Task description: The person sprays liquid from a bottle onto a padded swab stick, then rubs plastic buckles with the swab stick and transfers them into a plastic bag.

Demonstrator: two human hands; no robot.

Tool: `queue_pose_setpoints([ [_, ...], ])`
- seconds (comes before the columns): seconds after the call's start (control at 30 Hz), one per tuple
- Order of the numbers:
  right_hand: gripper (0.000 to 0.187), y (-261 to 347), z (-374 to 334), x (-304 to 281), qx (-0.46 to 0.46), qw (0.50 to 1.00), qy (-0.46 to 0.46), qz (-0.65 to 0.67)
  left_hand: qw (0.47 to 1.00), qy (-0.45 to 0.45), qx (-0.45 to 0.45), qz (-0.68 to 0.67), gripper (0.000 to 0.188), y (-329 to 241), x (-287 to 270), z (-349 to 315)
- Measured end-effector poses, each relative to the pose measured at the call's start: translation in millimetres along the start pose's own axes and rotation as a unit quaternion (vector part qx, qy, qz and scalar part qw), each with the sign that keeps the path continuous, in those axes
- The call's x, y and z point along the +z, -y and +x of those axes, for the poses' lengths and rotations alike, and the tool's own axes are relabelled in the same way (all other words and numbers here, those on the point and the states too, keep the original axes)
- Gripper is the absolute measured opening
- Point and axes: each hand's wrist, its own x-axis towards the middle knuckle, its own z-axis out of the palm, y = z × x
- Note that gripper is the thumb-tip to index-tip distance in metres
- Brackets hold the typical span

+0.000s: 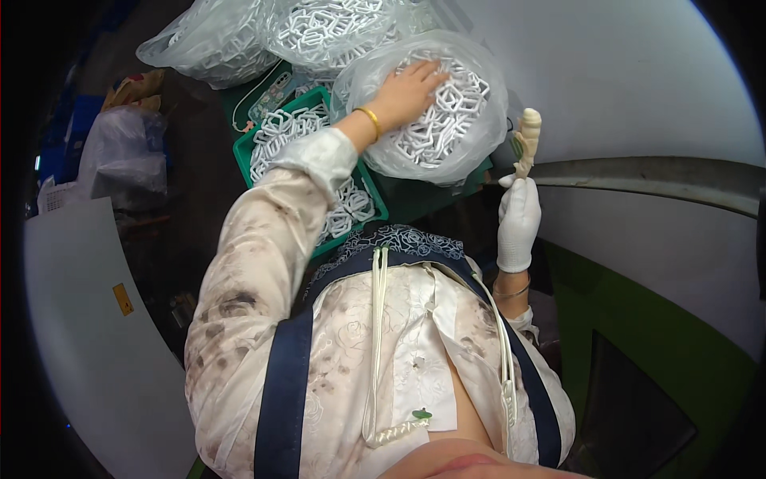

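My left hand (408, 89), bare with a gold bangle at the wrist, reaches forward into a clear plastic bag (471, 144) full of white plastic rings and lies flat on the pile with fingers spread. My right hand (519, 219), in a white glove, is raised beside the bag and grips the lower end of a pale, ridged stick-like tool (528, 140) held upright. Just left of the bag, a green tray (275, 132) holds more of the same white rings.
Two more clear bags of white rings (239, 40) lie behind the tray. A grey metal rail (654, 176) runs to the right over a green machine body. A white panel (88, 335) stands at the left, with a plastic bag and blue crates beyond it.
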Motion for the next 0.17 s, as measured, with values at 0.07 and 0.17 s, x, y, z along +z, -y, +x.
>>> queue_pose_setpoints([
  [0.07, 0.031, 1.8, -0.7, 3.8, -0.004, 1.000, 0.004, -0.007, 0.999, -0.003, -0.025, 0.044, 0.068, -14.4, 11.2, 8.1],
  [0.17, 0.030, -2.3, 0.2, 8.6, 0.009, 1.000, 0.019, 0.017, 0.999, 0.033, -0.002, -0.037, 0.082, -36.4, 49.1, 5.1],
])
